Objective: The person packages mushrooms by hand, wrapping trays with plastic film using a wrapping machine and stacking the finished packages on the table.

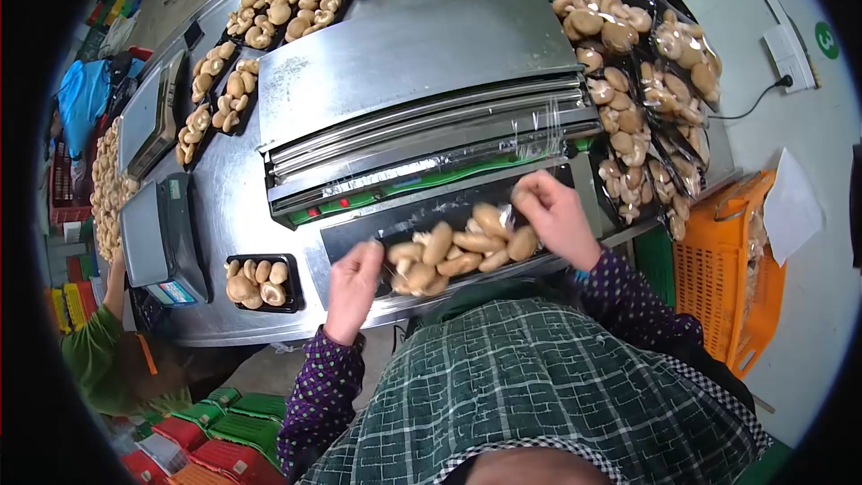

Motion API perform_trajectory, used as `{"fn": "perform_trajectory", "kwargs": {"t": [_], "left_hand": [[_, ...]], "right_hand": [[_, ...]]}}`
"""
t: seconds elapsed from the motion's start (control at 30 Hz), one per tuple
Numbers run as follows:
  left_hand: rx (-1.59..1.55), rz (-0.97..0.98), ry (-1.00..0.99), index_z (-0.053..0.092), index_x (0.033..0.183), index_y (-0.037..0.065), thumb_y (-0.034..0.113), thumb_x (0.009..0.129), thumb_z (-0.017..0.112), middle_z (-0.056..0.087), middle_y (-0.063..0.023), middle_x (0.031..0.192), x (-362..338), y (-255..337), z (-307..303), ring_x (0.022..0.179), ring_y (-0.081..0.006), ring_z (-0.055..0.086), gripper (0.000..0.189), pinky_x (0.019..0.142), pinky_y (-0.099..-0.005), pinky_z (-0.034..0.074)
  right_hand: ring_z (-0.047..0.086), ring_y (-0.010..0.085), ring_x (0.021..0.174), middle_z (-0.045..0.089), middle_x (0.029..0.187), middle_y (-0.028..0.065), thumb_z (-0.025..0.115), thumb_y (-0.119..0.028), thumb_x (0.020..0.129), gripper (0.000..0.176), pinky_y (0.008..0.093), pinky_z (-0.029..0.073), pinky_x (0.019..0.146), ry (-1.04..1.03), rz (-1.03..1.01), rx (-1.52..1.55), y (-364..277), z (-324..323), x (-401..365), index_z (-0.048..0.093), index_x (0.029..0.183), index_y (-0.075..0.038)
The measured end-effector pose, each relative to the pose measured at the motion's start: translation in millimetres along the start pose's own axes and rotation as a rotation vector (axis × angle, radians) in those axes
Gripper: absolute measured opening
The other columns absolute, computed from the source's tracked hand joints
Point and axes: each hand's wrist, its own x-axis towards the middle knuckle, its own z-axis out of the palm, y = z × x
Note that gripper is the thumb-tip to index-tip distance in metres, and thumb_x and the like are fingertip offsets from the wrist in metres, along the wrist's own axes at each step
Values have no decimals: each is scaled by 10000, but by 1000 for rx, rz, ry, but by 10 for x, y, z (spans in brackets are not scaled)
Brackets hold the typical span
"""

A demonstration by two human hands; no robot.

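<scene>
The fingers (364, 256) of the left hand (353, 280) are curling downward over the left end of the tray of mushrooms (460, 251). The back of the hand is hiding them, so I cannot tell whether they are gripping it. The fingers (528, 199) of the right hand (557, 216) are bunching narrow, pinching glossy cling film (503, 214) at the tray's far right corner.

That one black tray is lying between the two hands, at the near edge of the tabletop (229, 216), on the front plate of the wrapping machine (404, 72). Its long axis is running left to right along that edge, with the right end pointing slightly away from the person. The mushrooms are heaping above the rim, too piled up for me to count.

One small tray (261, 282) holding about six mushrooms is sitting toward the near left corner. Two scales (160, 238) are standing along the left edge. Six open trays (235, 94) of mushrooms are lining the far left corner. Wrapped packs (669, 81) are overlapping down the right edge, too tangled to number. One orange crate (727, 278) is standing off the right edge. A co-worker's green sleeve (94, 346) is reaching up by the left edge.
</scene>
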Motion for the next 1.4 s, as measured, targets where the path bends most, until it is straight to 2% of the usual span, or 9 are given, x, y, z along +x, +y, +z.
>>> {"fn": "perform_trajectory", "kwargs": {"t": [0.1,0.3,0.57,0.67,0.87,1.0,1.17,1.33,1.4], "left_hand": [[-120,109,334,590,830,10,253,933,526,478,57,623,83,-8,-44,551,-8,364,271,481,-184,277],[-147,67,484,558,677,25,271,930,529,376,76,528,259,-38,-159,460,-9,283,354,413,-205,204],[132,-306,-147,581,744,-10,174,886,531,517,7,607,-603,-1363,-240,490,-80,435,238,455,-239,343],[98,-180,-357,576,799,-17,210,891,507,537,-14,652,-544,-1562,338,531,-100,468,255,501,-247,376],[23,650,-255,567,911,-33,282,902,459,577,-56,740,-362,-228,825,614,-141,532,333,593,-263,442],[-150,787,-677,547,985,-64,430,890,409,593,-86,718,-416,543,729,583,-177,546,521,644,-282,455],[-752,-218,-1239,520,755,-66,566,888,373,495,-38,534,-610,704,498,388,-76,398,663,375,-179,251],[-1083,-461,-1495,491,1101,-37,649,826,407,566,-139,977,-11,460,1066,892,-176,526,743,786,-303,384],[-781,-7,-995,437,1234,-21,597,888,323,549,-167,1138,-47,594,1186,1091,-207,484,717,917,-329,359]], "right_hand": [[553,63,622,592,739,29,563,-146,892,164,204,453,532,-37,318,192,98,-310,-32,579,958,3],[397,27,434,487,603,-26,557,-138,895,158,188,306,373,256,200,227,126,-213,-39,554,802,-11],[493,68,487,565,643,25,588,-164,851,168,201,364,410,-208,878,129,734,-599,-1136,600,791,-7],[585,170,823,624,922,83,623,-174,841,249,301,478,699,-276,182,282,1351,141,-1213,586,1022,-9],[567,165,913,610,985,80,599,-201,862,268,291,453,790,-843,75,609,531,318,-964,576,1046,-7],[555,161,973,601,1028,78,582,-218,877,282,285,436,851,-1008,-103,423,102,258,-916,569,1062,-5],[536,116,961,589,1005,59,490,-95,885,254,257,418,868,-307,198,756,-39,-358,-1072,539,1114,1],[541,56,724,573,786,-15,587,-172,868,295,204,429,595,39,-149,65,-194,-646,-1033,514,1093,5],[536,53,745,588,820,-10,562,-149,880,190,215,436,615,232,-150,180,-328,-1022,-695,567,990,5]]}}
